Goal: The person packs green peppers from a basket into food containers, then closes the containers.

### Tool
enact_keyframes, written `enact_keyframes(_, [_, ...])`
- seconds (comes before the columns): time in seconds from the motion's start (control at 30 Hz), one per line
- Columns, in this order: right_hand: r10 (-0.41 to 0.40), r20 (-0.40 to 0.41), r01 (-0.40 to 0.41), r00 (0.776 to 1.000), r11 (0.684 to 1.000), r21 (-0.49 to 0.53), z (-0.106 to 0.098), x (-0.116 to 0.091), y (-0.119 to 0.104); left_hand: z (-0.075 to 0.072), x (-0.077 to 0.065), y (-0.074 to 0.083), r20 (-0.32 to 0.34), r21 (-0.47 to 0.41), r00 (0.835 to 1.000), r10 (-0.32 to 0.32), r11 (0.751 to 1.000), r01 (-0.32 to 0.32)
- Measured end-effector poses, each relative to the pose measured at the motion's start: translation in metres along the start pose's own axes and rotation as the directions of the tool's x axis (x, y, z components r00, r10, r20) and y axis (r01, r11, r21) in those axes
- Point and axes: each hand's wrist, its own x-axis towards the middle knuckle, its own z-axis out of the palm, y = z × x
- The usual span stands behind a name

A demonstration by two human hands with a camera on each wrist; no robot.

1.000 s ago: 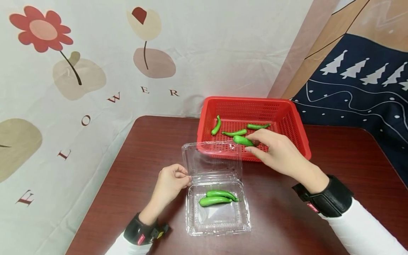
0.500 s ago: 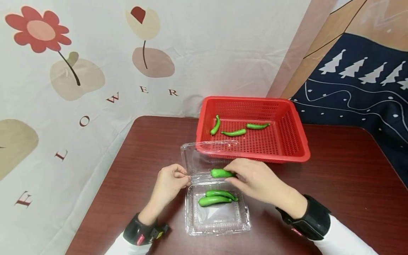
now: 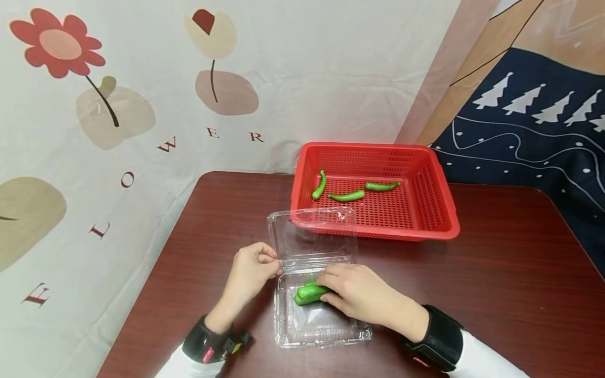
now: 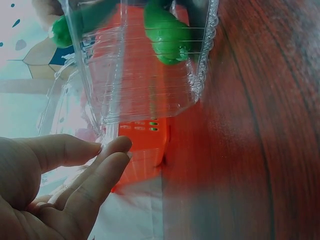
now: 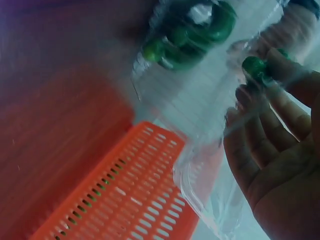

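Note:
A clear plastic clamshell box (image 3: 323, 338) lies with its lid (image 3: 312, 228) raised toward the back. At the hinge's left end, my left hand (image 3: 255, 270) pinches the plastic edge between thumb and fingers, also visible in the left wrist view. My right hand (image 3: 361, 294) holds a green chili pepper (image 3: 312, 291) by its far end, over the box base. Beneath it lie two other peppers, mostly covered in the head view; the right wrist view shows these lower peppers (image 5: 187, 40) through the plastic, with the held pepper (image 5: 254, 69) above.
Behind the box stands a red perforated basket (image 3: 392, 231) with three chili peppers (image 3: 347, 196) inside. The raised lid overlaps its front left corner. Both rest on a dark red-brown table (image 3: 496, 252) against a printed cloth (image 3: 331, 79).
My right hand has carried one chili pepper from the basket, forward and left over the lid, down into the box base. The left hand has stayed on the hinge edge.

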Motion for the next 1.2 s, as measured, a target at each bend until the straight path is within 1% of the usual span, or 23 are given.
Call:
enact_keyframes(0.17, [0.004, 0.055, -0.004, 0.998, 1.000, 0.000, 0.006, -0.001, -0.003, 0.000, 0.000, 0.000, -0.003, -0.001, 1.000, -0.003, 1.000, 0.003])
enact_keyframes(0.37, [0.033, 0.141, -0.030, 0.990, 0.999, -0.020, 0.013, 0.000, -0.006, 0.000, -0.001, 0.001, -0.006, 0.006, 1.000, -0.004, 1.000, 0.004])
enact_keyframes(0.47, [0.036, 0.157, -0.032, 0.987, 0.999, -0.032, 0.015, 0.000, -0.007, 0.000, -0.001, 0.001, -0.007, 0.016, 1.000, -0.003, 1.000, 0.004])
enact_keyframes(0.63, [0.028, 0.159, -0.018, 0.987, 0.998, -0.060, 0.017, 0.001, -0.007, -0.001, -0.001, 0.001, -0.006, 0.021, 1.000, -0.004, 1.000, 0.004])
enact_keyframes(0.7, [0.014, 0.154, -0.001, 0.988, 0.997, -0.082, 0.018, 0.001, -0.007, -0.001, -0.001, 0.002, -0.008, 0.030, 1.000, -0.004, 1.000, 0.004])
enact_keyframes(0.8, [-0.025, 0.135, 0.043, 0.991, 0.990, -0.131, 0.021, 0.001, -0.007, -0.002, -0.001, 0.002, -0.013, 0.071, 1.000, 0.008, 0.997, -0.007])
enact_keyframes(0.93, [-0.105, 0.115, 0.129, 0.988, 0.965, -0.227, 0.024, 0.001, -0.007, -0.003, -0.001, 0.002, -0.012, 0.122, 1.000, 0.028, 0.992, -0.026])
enact_keyframes(1.0, [-0.132, 0.118, 0.159, 0.984, 0.952, -0.262, 0.026, 0.001, -0.007, -0.003, -0.001, 0.002, -0.010, 0.128, 1.000, 0.030, 0.991, -0.028])
enact_keyframes(1.07, [-0.145, 0.123, 0.175, 0.982, 0.944, -0.280, 0.026, 0.001, -0.008, -0.003, -0.001, 0.002, -0.011, 0.130, 1.000, 0.029, 0.991, -0.028])
enact_keyframes(1.2, [-0.150, 0.120, 0.179, 0.981, 0.939, -0.294, 0.028, 0.001, -0.008, -0.003, -0.001, 0.002, -0.016, 0.128, 1.000, 0.024, 0.992, -0.022])
